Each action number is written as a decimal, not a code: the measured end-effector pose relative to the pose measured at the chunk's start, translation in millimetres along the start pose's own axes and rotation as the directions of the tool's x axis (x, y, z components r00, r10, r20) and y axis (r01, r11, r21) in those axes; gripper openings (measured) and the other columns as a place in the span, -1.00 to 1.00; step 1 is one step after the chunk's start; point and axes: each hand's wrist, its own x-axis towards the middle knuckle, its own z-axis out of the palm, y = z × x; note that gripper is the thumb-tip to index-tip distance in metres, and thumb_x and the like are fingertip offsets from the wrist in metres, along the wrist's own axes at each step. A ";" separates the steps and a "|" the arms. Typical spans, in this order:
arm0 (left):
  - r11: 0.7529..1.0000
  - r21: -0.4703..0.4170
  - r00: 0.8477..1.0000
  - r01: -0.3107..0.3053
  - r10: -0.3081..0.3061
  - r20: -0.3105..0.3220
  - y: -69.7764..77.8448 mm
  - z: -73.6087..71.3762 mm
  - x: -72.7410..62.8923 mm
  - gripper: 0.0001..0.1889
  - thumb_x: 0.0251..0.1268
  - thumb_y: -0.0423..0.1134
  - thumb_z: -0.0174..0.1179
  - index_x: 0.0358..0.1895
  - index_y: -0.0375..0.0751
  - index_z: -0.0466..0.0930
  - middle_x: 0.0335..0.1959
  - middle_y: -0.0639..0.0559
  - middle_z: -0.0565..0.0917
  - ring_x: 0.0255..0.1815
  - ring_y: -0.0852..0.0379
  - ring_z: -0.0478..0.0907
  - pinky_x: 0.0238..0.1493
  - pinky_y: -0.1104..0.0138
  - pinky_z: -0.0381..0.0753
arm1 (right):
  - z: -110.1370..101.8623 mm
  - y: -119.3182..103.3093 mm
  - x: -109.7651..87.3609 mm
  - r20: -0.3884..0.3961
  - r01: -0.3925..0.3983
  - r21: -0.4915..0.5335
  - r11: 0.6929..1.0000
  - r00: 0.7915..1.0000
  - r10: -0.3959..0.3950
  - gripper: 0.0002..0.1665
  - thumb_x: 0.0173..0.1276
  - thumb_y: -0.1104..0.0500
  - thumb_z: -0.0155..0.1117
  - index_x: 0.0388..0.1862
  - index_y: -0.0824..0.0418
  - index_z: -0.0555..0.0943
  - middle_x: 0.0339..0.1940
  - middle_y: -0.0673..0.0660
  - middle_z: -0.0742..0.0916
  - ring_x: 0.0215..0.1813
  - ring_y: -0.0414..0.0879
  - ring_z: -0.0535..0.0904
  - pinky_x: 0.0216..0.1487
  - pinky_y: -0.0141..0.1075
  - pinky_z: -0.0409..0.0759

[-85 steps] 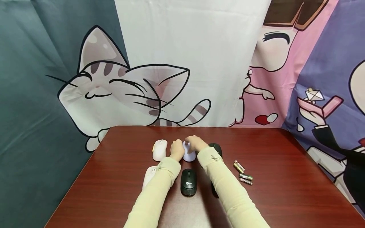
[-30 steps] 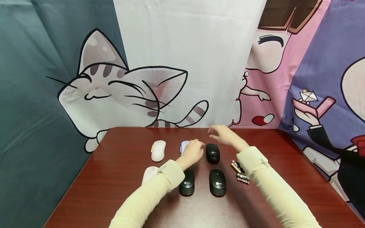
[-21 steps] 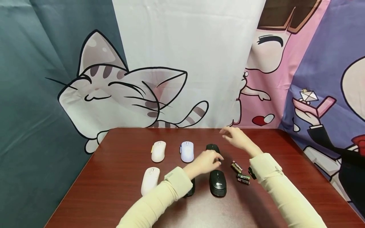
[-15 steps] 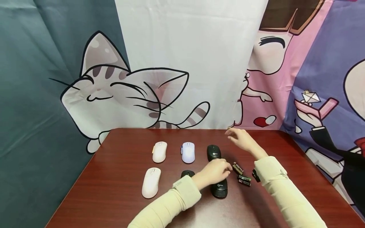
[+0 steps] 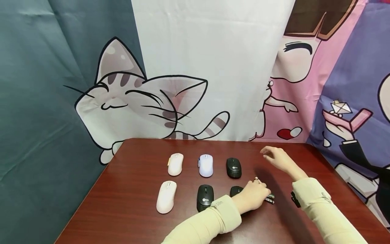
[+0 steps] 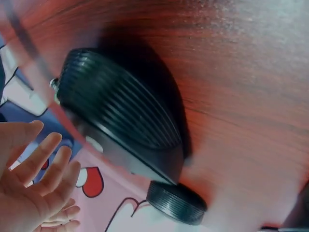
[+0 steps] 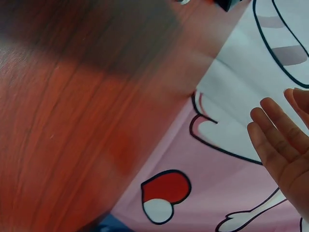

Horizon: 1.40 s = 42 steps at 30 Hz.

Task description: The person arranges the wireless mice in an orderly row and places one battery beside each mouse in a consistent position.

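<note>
Over the batteries (image 5: 269, 199) at the right of the table, my left hand (image 5: 253, 196) hovers, hiding part of the group. In the left wrist view its fingers (image 6: 46, 166) are relaxed and apart, with nothing between them. The front-right black mouse (image 5: 236, 190) lies partly under that wrist; a black mouse (image 6: 120, 104) looms large in the left wrist view. Above the table's back right, my right hand (image 5: 278, 158) is raised with loosely bent fingers. The right wrist view shows this hand (image 7: 285, 150) holding nothing.
Left of the hands, the other mice stand in two rows: white with a yellow tab (image 5: 175, 164), lavender (image 5: 206, 166), black (image 5: 234, 167), then white (image 5: 166, 197) and black (image 5: 205, 197) in front. A printed cloth (image 5: 213, 51) hangs behind the brown table (image 5: 122, 203).
Both hands have left the lavender mouse. My left hand has moved right across the black mice to the batteries; my right hand has drawn away to the right.
</note>
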 end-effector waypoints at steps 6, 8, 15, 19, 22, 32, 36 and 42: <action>1.000 0.020 1.000 -0.014 0.014 -0.001 11.1 4.6 10.1 -0.84 0.22 -0.11 0.18 -0.22 0.32 0.66 -0.27 0.31 0.60 -0.24 0.36 0.55 -0.37 0.49 0.52 | -4.4 12.7 -6.4 0.004 -0.017 -0.016 1.000 1.000 0.017 -0.84 0.20 0.44 0.19 -0.22 0.37 0.58 -0.33 0.28 0.72 -0.26 0.13 0.65 -0.24 -0.06 0.56; 1.000 0.026 1.000 0.007 -0.007 -0.005 13.6 5.1 13.3 -0.89 0.22 -0.08 0.18 -0.28 0.31 0.66 -0.28 0.29 0.60 -0.28 0.33 0.55 -0.40 0.49 0.52 | -4.7 18.2 -9.9 0.001 -0.016 -0.027 1.000 1.000 0.016 -0.84 0.19 0.44 0.20 -0.23 0.38 0.58 -0.34 0.27 0.73 -0.26 0.13 0.65 -0.24 -0.07 0.56; 0.996 0.008 0.992 0.091 -0.092 0.085 28.2 3.7 24.9 -0.92 0.14 -0.01 0.26 -0.30 0.36 0.66 -0.26 0.33 0.62 -0.27 0.31 0.54 -0.39 0.44 0.52 | -3.9 34.1 -25.5 -0.019 -0.031 -0.049 0.998 0.999 0.030 -0.86 0.15 0.44 0.22 -0.28 0.35 0.59 -0.39 0.22 0.73 -0.30 0.10 0.64 -0.27 -0.11 0.55; 0.995 -0.004 0.987 0.103 -0.101 0.127 36.5 6.1 28.5 -0.89 0.14 -0.06 0.26 -0.28 0.35 0.66 -0.25 0.35 0.64 -0.26 0.33 0.56 -0.39 0.45 0.53 | -2.6 37.4 -31.8 -0.010 -0.040 -0.051 0.998 0.999 0.039 -0.85 0.14 0.44 0.23 -0.28 0.35 0.60 -0.39 0.21 0.73 -0.30 0.10 0.65 -0.26 -0.13 0.56; 0.996 0.006 0.988 0.094 -0.095 0.124 39.1 8.9 28.6 -0.88 0.18 -0.10 0.23 -0.30 0.33 0.67 -0.27 0.36 0.66 -0.30 0.36 0.57 -0.44 0.47 0.54 | -1.0 37.2 -33.8 -0.003 -0.036 -0.037 0.999 0.999 0.036 -0.84 0.13 0.45 0.24 -0.28 0.36 0.60 -0.39 0.22 0.72 -0.32 0.07 0.64 -0.28 -0.14 0.57; 0.983 0.075 0.985 0.166 -0.170 0.043 43.9 15.5 24.8 -0.90 0.12 -0.07 0.24 -0.43 0.35 0.65 -0.43 0.41 0.67 -0.44 0.44 0.55 -0.58 0.49 0.47 | 3.2 32.8 -25.8 0.014 -0.024 -0.028 0.999 1.000 0.024 -0.86 0.12 0.47 0.24 -0.31 0.35 0.60 -0.43 0.18 0.70 -0.39 -0.05 0.60 -0.35 -0.23 0.57; 0.969 0.103 0.973 0.223 -0.227 0.029 53.8 15.7 20.7 -0.89 0.15 -0.04 0.20 -0.45 0.37 0.65 -0.47 0.43 0.65 -0.48 0.45 0.51 -0.61 0.51 0.43 | 3.9 32.2 -25.1 0.015 -0.015 -0.026 1.000 1.000 0.015 -0.85 0.11 0.48 0.24 -0.32 0.34 0.60 -0.45 0.18 0.70 -0.41 -0.07 0.58 -0.37 -0.24 0.58; 0.975 0.129 0.983 0.179 -0.184 0.023 59.4 18.4 15.0 -0.94 0.19 -0.03 0.13 -0.35 0.35 0.56 -0.40 0.43 0.64 -0.42 0.47 0.50 -0.54 0.53 0.43 | 5.0 28.7 -25.3 0.021 -0.005 -0.016 1.000 1.000 0.006 -0.83 0.09 0.50 0.23 -0.31 0.36 0.59 -0.44 0.19 0.70 -0.40 -0.06 0.60 -0.36 -0.23 0.58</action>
